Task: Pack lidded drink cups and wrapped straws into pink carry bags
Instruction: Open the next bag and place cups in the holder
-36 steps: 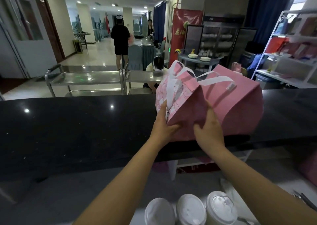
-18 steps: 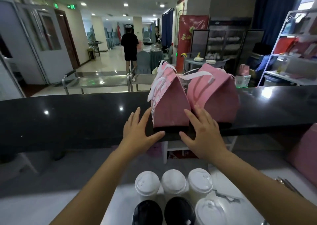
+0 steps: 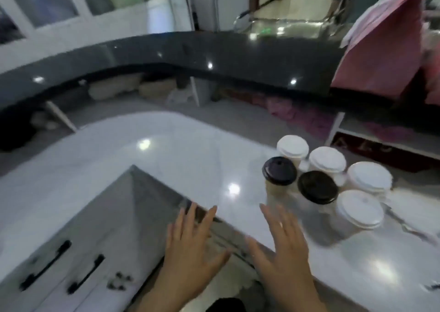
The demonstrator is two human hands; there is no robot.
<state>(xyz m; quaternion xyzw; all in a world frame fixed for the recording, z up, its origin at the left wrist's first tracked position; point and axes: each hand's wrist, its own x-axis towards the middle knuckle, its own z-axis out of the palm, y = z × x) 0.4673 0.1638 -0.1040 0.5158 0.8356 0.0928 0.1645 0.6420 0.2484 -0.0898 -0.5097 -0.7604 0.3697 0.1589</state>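
Left hand (image 3: 190, 242) and right hand (image 3: 283, 247) hover spread and empty over the counter's (image 3: 166, 164) near edge. Six cups (image 3: 317, 187) cluster toward its right edge. A bag (image 3: 381, 57) stands on the ledge (image 3: 238, 50) beyond. Likely between bags: next, fetch one, then grasp a cup.

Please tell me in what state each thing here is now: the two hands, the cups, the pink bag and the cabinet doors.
Left hand: open, holding nothing.
Right hand: open, holding nothing.
White-lid cups: four, upright, lidded, on the white counter.
Black-lid cups: two, upright, lidded, beside them.
Bag: standing on the black counter, contents hidden.
Cabinet doors: shut.
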